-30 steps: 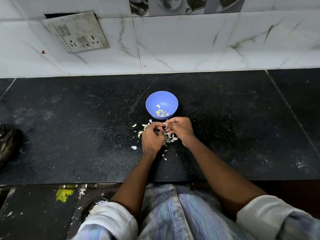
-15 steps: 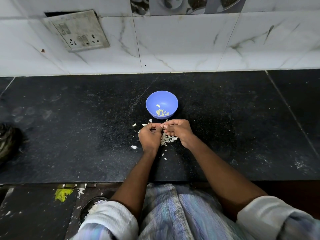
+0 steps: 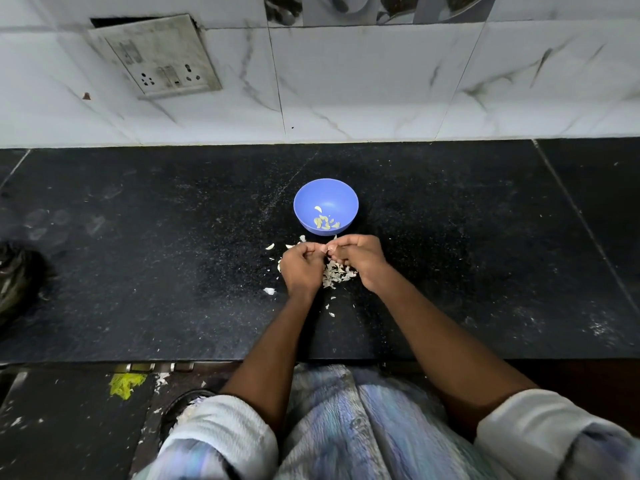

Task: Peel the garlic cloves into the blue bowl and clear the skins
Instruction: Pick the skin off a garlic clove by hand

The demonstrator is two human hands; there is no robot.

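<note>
Fingers: your fingertips meet just in front of the bowl, curled inward and pinching one small pale clove between both hands; whether its skin is on or half off is too small to tell.
Left hand: knuckles up, fingers bent tight toward the thumb, gripping the clove from the left side.
Right hand: fingers curled the same way, nails at the clove from the right; the two hands touch at the fingertips.
Skins: a loose heap of thin, papery white flakes lies on the counter under and between your hands, with single curled scraps scattered to the left and nearer to you.
Blue bowl: round, smooth matte plastic, standing upright just beyond your hands; a few small pale yellowish peeled cloves sit at its bottom.
Counter: black polished stone, speckled and dusted with fine white crumbs, with a seam running down its right part.
Wall: glossy white marble-patterned tiles with grey veins at the far edge.
Socket plate: square, grimy, tilted, set in the wall at far left.
Sleeves: pale rolled cloth, bunched above both elbows.
Left edge: a dark crumpled bag rests on the counter.
</note>
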